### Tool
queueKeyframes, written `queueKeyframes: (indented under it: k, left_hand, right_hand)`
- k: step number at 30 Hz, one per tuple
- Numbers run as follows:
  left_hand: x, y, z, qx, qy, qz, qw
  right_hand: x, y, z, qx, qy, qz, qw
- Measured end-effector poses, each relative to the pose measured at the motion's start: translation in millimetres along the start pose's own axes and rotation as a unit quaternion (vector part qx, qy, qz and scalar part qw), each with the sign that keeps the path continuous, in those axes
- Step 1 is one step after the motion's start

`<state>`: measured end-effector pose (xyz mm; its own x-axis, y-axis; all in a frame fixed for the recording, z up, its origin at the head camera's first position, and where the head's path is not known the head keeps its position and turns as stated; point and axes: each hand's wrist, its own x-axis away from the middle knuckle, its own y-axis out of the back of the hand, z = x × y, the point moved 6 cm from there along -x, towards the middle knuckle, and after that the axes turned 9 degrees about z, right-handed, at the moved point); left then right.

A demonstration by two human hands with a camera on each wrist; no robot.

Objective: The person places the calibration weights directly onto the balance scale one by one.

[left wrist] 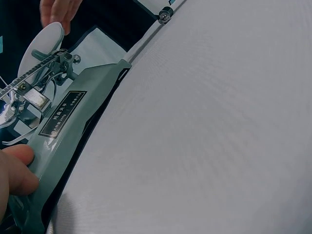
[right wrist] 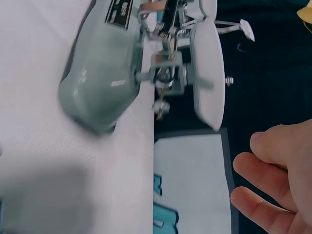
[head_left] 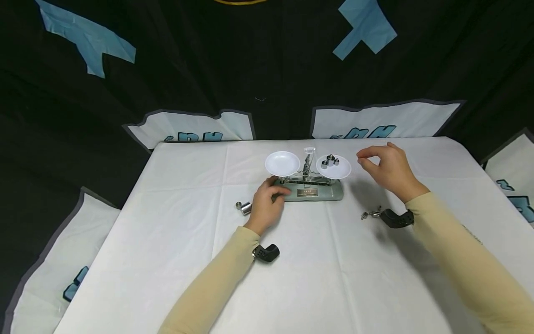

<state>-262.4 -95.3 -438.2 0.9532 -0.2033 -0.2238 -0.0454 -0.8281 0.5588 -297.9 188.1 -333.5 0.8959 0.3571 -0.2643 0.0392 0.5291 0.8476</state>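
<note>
The scale [head_left: 308,185] stands near the middle of the head view, a little above the centre of the white tablecloth [head_left: 300,292]. Its left pan [head_left: 282,163] shows bare, and on its right pan [head_left: 344,170] three metal weights [head_left: 330,158] stand close together. The left hand [head_left: 267,204] holds the left end of the green base, thumb at the front and fingers bent around behind. The right hand [head_left: 385,167] is in the air, just to the right of the right pan and apart from it; its fingers are loosely bent and grasp nothing. Beside the left hand, on the cloth, lie a larger metal weight [head_left: 246,208] and a smaller one [head_left: 238,205]. Right of centre, near the black wrist camera [head_left: 396,218], there are some tiny metal pieces [head_left: 364,215]. A black curtain [head_left: 275,65] with blue tape [head_left: 369,23] fills the top.
</note>
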Motion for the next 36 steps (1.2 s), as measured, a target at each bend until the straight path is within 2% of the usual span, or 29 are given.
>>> queueKeyframes:
  k: [4, 7, 12, 18, 25, 36]
  left_hand:
    - [0.3, 1.3, 0.1, 0.0, 0.001, -0.001, 1.0]
    - [0.3, 2.4, 0.8, 0.003, 0.002, -0.002, 1.0]
    - [0.3, 3.0, 2.1, 0.004, 0.002, -0.003, 1.0]
    - [0.4, 1.8, 2.4, 0.006, 0.004, -0.003, 1.0]
    - [-0.7, -0.1, 1.5, 0.005, 0.002, -0.003, 1.0]
    - [-2.1, -0.8, 1.1, 0.003, 0.001, -0.002, 1.0]
  right_hand:
    - [15.4, 3.8, -10.5, 0.004, -0.005, -0.001, 1.0]
    - [25.9, 2.2, -16.1, 0.006, -0.009, 0.015, 1.0]
    - [39.5, -6.6, -22.0, 0.018, -0.012, 0.053, 0.998]
    - [53.1, -18.4, -27.1, 0.027, 0.0, 0.077, 0.997]
    - [64.9, -31.8, -29.3, 0.041, -0.004, 0.112, 0.993]
    - [78.6, -46.2, -24.1, 0.095, 0.04, 0.118, 0.988]
